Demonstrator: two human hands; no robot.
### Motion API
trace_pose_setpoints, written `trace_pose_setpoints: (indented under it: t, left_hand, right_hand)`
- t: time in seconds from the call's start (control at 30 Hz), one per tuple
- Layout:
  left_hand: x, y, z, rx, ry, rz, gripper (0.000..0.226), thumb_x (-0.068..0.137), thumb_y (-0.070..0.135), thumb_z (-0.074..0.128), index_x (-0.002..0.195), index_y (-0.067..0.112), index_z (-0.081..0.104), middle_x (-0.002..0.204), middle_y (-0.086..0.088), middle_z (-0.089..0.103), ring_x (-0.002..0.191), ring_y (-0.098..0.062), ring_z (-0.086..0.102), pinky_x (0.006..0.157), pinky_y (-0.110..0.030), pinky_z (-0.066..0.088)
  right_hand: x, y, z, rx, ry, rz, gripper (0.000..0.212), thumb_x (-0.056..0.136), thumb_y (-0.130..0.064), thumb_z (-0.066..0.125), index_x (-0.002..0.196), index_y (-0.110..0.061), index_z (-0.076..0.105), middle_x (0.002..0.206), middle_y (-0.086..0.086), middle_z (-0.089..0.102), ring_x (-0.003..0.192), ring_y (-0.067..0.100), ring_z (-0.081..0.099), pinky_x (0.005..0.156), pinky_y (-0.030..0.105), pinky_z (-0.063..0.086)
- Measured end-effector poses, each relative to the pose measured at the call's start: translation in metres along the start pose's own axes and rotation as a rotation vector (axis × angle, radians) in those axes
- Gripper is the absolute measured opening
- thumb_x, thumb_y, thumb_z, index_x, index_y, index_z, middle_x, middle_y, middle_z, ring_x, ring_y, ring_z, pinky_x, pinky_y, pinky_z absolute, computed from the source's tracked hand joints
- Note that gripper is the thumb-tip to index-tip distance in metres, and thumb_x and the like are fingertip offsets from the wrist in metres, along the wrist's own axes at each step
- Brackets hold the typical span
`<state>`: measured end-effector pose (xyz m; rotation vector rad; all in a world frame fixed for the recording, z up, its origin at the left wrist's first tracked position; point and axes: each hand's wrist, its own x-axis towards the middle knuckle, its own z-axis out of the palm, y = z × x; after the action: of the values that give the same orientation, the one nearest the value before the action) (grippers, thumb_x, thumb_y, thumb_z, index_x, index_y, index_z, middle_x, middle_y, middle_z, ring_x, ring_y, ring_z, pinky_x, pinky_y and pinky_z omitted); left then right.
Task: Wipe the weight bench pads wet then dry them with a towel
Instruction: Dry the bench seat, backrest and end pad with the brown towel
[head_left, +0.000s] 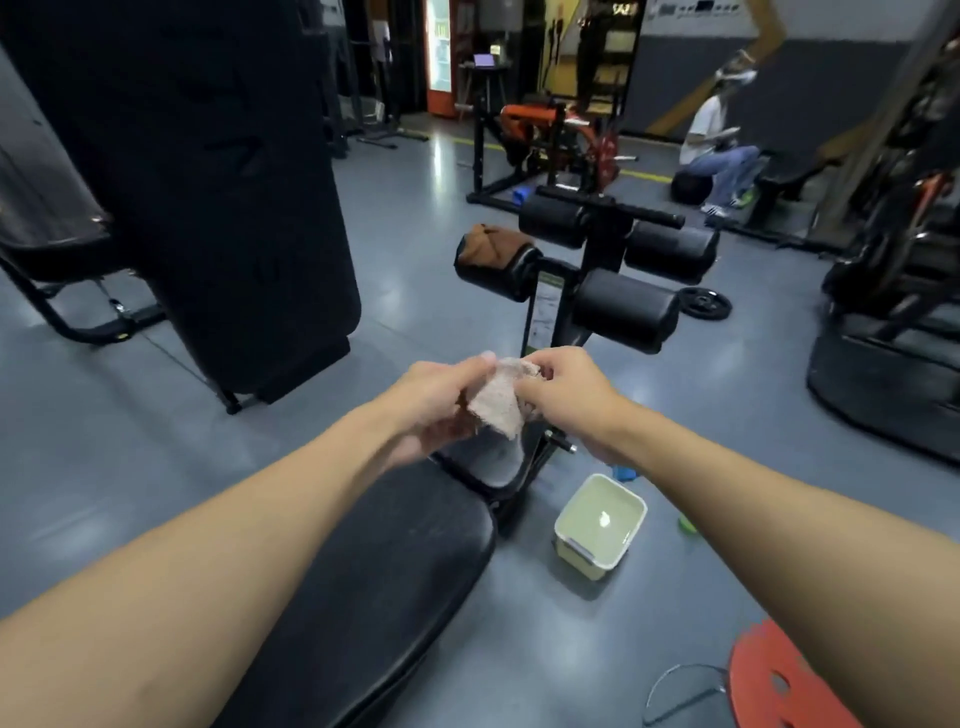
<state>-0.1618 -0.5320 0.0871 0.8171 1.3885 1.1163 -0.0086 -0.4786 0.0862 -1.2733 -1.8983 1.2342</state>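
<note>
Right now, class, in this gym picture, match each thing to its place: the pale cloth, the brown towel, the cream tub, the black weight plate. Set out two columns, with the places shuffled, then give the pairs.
Things
1. pale cloth
2. brown towel
3. cream tub
4. black weight plate

Places
A. on the floor by the right roller pad
B. held between the left hand and right hand
C. draped over the left roller pad
D. on the floor right of the bench

Pairs: 1-B, 2-C, 3-D, 4-A

Bare left hand, bare right hand — left forearm and right forearm equally unclothed.
</note>
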Motion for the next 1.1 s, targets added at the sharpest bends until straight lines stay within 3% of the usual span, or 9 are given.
trace_pose_setpoints:
  t: [0.13, 0.23, 0.3, 0.43, 0.6, 0.8, 0.93, 1.0, 1.1]
  left_hand:
    - [0.066, 0.025, 0.014, 0.105, -0.206, 0.034, 0.034, 0.094, 0.017, 0.066, 0.123, 0.001, 0.063, 0.109, -0.014, 0.072, 0.092, -0.017, 0.062, 0.081, -0.028, 0.048]
    - [0.130, 0.045, 0.024, 0.072, -0.265, 0.008, 0.037, 0.091, 0.016, 0.070, 0.125, 0.012, 0.054, 0.103, -0.014, 0.074, 0.090, -0.023, 0.068, 0.100, -0.047, 0.052]
    - [0.176, 0.055, 0.036, 0.019, -0.272, -0.016, 0.042, 0.089, 0.014, 0.073, 0.124, 0.018, 0.050, 0.101, -0.014, 0.073, 0.082, -0.022, 0.069, 0.094, -0.046, 0.055]
    - [0.262, 0.066, 0.071, 0.125, -0.176, 0.029, 0.031, 0.089, 0.012, 0.072, 0.113, 0.016, 0.053, 0.091, -0.015, 0.065, 0.059, -0.015, 0.060, 0.061, -0.032, 0.054]
    - [0.352, 0.068, 0.124, 0.255, -0.156, 0.048, 0.020, 0.090, 0.017, 0.071, 0.081, 0.014, 0.053, 0.077, -0.009, 0.063, 0.065, -0.018, 0.064, 0.073, -0.038, 0.054]
    - [0.451, 0.066, 0.173, 0.342, -0.091, 0.081, 0.020, 0.085, 0.019, 0.069, 0.074, 0.015, 0.054, 0.071, -0.006, 0.060, 0.069, -0.019, 0.061, 0.059, -0.031, 0.043]
    - [0.504, 0.047, 0.196, 0.791, -0.117, 0.142, 0.027, 0.084, 0.031, 0.067, 0.106, 0.020, 0.056, 0.095, -0.002, 0.062, 0.083, -0.018, 0.058, 0.070, -0.032, 0.048]
    - [0.521, 0.038, 0.201, 0.944, -0.133, 0.163, 0.024, 0.085, 0.036, 0.061, 0.108, 0.027, 0.060, 0.099, -0.001, 0.060, 0.085, -0.019, 0.061, 0.079, -0.035, 0.053]
    - [0.536, 0.038, 0.203, 0.980, -0.099, 0.143, 0.012, 0.085, 0.029, 0.055, 0.086, 0.028, 0.067, 0.084, 0.004, 0.059, 0.076, -0.019, 0.060, 0.076, -0.041, 0.056]
  right_hand:
    - [0.055, -0.008, -0.043, -0.006, 0.083, 0.011, 0.015, 0.089, 0.000, 0.054, 0.090, -0.008, 0.067, 0.073, 0.003, 0.063, 0.055, 0.006, 0.057, 0.047, 0.018, 0.045]
    - [0.111, -0.003, -0.071, -0.031, 0.138, 0.018, 0.015, 0.089, 0.001, 0.053, 0.090, -0.007, 0.065, 0.079, 0.010, 0.065, 0.061, 0.012, 0.060, 0.053, 0.024, 0.051]
    - [0.153, 0.008, -0.090, -0.037, 0.231, 0.043, 0.017, 0.089, 0.001, 0.053, 0.090, -0.011, 0.064, 0.082, 0.010, 0.067, 0.064, 0.016, 0.059, 0.054, 0.027, 0.052]
    - [0.219, 0.042, -0.130, -0.059, 0.368, 0.108, 0.019, 0.089, -0.001, 0.055, 0.088, -0.018, 0.062, 0.081, 0.010, 0.069, 0.065, 0.022, 0.066, 0.064, 0.039, 0.060]
    - [0.287, 0.089, -0.182, -0.121, 0.417, 0.195, 0.021, 0.089, -0.002, 0.056, 0.089, -0.022, 0.062, 0.085, 0.003, 0.067, 0.079, 0.022, 0.062, 0.063, 0.031, 0.049]
    - [0.380, 0.150, -0.234, -0.215, 0.434, 0.186, 0.021, 0.090, -0.003, 0.052, 0.100, -0.022, 0.058, 0.099, 0.002, 0.063, 0.090, 0.024, 0.061, 0.074, 0.034, 0.051]
    - [0.429, 0.199, -0.253, -0.513, 0.098, 0.286, 0.055, 0.081, -0.035, 0.059, 0.135, -0.036, 0.047, 0.133, 0.000, 0.047, 0.111, 0.026, 0.054, 0.100, 0.049, 0.045]
    - [0.442, 0.216, -0.254, -0.573, -0.042, 0.326, 0.046, 0.077, -0.049, 0.059, 0.121, -0.038, 0.060, 0.128, -0.002, 0.052, 0.114, 0.025, 0.050, 0.101, 0.048, 0.042]
    - [0.452, 0.225, -0.259, -0.638, -0.088, 0.304, 0.023, 0.086, -0.050, 0.067, 0.106, -0.043, 0.059, 0.114, -0.005, 0.045, 0.116, 0.023, 0.038, 0.098, 0.043, 0.034]
